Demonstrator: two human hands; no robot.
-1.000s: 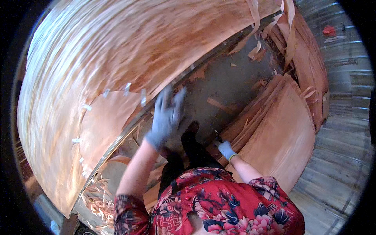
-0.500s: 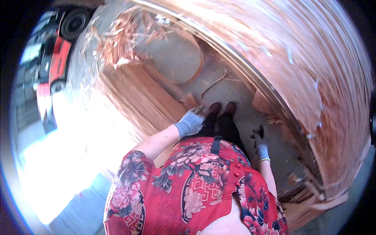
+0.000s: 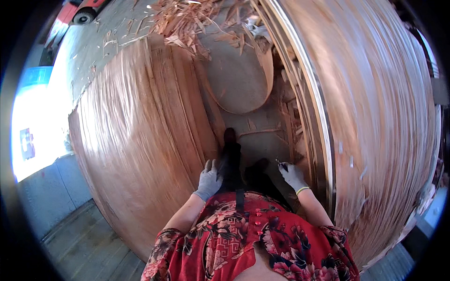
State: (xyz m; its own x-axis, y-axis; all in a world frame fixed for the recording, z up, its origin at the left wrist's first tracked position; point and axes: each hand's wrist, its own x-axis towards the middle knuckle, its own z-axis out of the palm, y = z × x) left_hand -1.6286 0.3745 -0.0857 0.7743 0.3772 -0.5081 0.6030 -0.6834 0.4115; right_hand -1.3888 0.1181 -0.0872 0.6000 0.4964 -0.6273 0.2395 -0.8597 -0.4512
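Observation:
My left hand, in a pale grey work glove, hangs beside the near right edge of the left stack of thin wood veneer sheets. Its fingers are stretched out and hold nothing. On the other side, my right hand, gloved alike with a yellow-green cuff edge, is closed with the fingers curled. A small dark item pokes out at its fingertips, too small to name. That hand is nearest to the layered edge of the right veneer stack and appears apart from it.
A curved strip of veneer loops over the concrete floor between the stacks. Torn veneer scraps are heaped beyond the left stack. Boards edge the right stack. A red vehicle stands at the far left.
My view has swung left, and the stacks now stand more upright in it. One foot has stepped forward. My right hand has come up and its fingers have closed; the left hand stays low.

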